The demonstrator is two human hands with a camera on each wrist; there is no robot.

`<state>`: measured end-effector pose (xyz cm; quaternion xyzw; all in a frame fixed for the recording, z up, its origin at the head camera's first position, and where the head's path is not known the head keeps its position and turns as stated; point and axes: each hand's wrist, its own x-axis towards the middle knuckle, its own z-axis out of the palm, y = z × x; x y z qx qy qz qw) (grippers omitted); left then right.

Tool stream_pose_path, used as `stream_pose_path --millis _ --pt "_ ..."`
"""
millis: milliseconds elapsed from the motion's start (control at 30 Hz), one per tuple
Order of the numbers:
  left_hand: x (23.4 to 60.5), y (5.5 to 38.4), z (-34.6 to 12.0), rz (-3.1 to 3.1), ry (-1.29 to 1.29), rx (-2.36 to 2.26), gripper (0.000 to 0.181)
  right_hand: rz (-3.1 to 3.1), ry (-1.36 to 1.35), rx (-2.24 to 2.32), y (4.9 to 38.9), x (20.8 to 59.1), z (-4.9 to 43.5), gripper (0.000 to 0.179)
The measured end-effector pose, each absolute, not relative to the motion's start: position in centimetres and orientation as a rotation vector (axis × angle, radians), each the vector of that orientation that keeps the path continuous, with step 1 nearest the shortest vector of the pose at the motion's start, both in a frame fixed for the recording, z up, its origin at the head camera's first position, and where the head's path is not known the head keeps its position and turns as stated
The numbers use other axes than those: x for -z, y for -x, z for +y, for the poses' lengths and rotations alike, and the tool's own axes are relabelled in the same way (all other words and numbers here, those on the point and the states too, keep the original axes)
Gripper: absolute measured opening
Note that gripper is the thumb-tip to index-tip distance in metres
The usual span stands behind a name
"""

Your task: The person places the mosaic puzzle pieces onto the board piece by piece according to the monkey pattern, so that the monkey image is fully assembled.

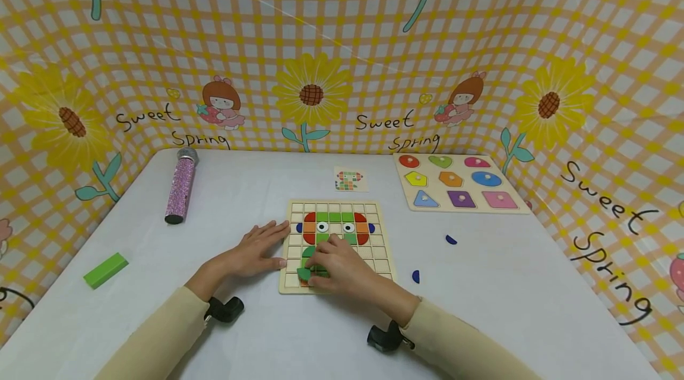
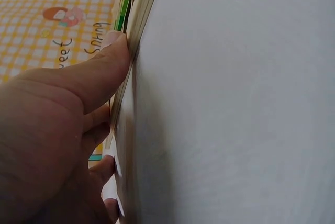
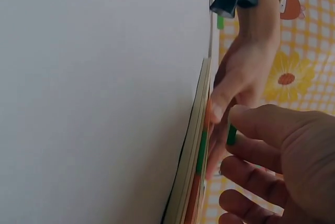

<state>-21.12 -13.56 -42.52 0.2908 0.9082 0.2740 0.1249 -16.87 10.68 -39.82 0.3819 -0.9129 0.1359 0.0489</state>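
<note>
A square wooden grid board [image 1: 382, 249] lies on the white table, with red, green, orange and blue pieces set in its squares and two round eye pieces near the top. Along its left edge my left hand [image 1: 256, 252] rests with fingers extended, and in the left wrist view the thumb [image 2: 104, 69] touches the board's side. Over the lower part of the board, my right hand [image 1: 342, 267] pinches a small green puzzle piece [image 3: 231, 134] between thumb and forefinger. That hand hides some of the squares beneath it.
Two dark blue half-round pieces [image 1: 451, 240] lie right of the board. Behind it is a picture card [image 1: 351, 179]; a knobbed shape puzzle [image 1: 459, 184] sits at the back right. On the left are a glittery pink microphone [image 1: 181, 187] and a green block [image 1: 105, 271].
</note>
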Motion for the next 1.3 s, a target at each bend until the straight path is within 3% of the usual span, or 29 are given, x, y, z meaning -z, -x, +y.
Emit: stream_pose_path --millis 867,1300 --pt "42.7 21.3 -13.7 2.64 -0.865 -0.787 0.072 -2.841 -1.141 -0.334 16.8 40.4 8.6 0.021" --pt "42.7 21.2 -13.6 2.642 -0.853 -0.796 0.073 -2.88 -0.904 -0.515 16.5 39.6 14.2 0.029"
